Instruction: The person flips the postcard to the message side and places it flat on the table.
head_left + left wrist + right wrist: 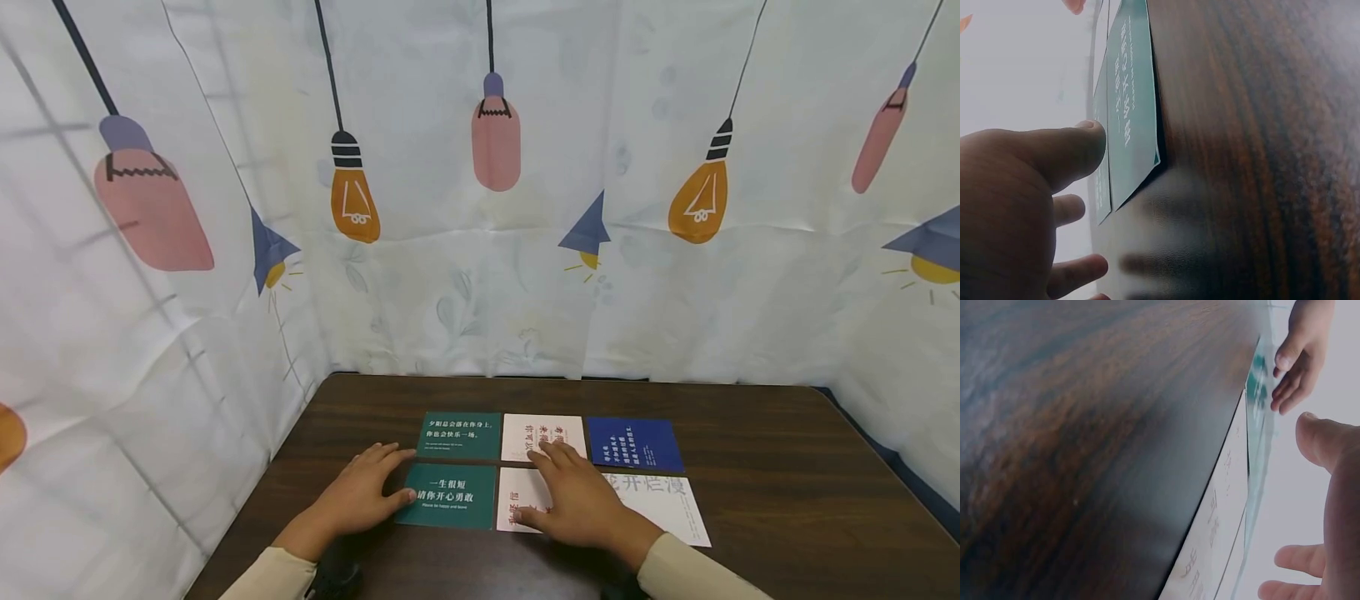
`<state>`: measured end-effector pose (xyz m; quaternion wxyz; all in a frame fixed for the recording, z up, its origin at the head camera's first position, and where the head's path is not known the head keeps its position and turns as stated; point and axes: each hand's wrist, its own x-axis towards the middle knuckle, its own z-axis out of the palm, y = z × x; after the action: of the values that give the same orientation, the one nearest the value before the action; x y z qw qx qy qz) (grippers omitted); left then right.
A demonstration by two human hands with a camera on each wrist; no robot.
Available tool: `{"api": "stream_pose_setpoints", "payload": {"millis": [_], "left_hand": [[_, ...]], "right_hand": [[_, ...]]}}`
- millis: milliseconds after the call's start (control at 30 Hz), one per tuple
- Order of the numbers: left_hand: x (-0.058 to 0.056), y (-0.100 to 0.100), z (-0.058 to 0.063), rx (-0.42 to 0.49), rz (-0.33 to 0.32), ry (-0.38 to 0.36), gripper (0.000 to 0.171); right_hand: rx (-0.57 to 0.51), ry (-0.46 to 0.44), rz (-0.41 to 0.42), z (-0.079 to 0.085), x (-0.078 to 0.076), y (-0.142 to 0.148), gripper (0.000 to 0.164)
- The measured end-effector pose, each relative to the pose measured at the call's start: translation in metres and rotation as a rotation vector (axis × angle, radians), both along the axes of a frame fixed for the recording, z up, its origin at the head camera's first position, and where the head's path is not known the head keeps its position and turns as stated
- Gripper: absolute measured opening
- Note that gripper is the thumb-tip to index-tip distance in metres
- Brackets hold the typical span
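Observation:
Two rows of three printed cards lie on the table. In the back row are a green card, a white card with reddish print and a blue card. The front row has another green card, a white card with reddish print and a white card with grey lettering. My left hand is beside the front green card, fingers spread, its thumb overlapping that card's left edge. Over the front white cards, my right hand spreads its fingers and partly hides them. Neither hand holds anything.
The dark wood-grain table extends around the cards. White curtains with printed lamps and bulbs hang behind it and at both sides. A dark device sits at the left wrist.

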<state>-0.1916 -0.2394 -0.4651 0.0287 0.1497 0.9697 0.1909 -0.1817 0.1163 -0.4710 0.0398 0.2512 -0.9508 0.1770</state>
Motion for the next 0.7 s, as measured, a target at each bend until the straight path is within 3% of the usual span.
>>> {"api": "stream_pose_setpoints", "payload": {"millis": [700], "left_hand": [[0.0,-0.003,0.001,0.04,-0.02,-0.034,0.062]], "right_hand": [[0.025,-0.009,0.026,-0.001,-0.001,-0.017,0.082]]}}
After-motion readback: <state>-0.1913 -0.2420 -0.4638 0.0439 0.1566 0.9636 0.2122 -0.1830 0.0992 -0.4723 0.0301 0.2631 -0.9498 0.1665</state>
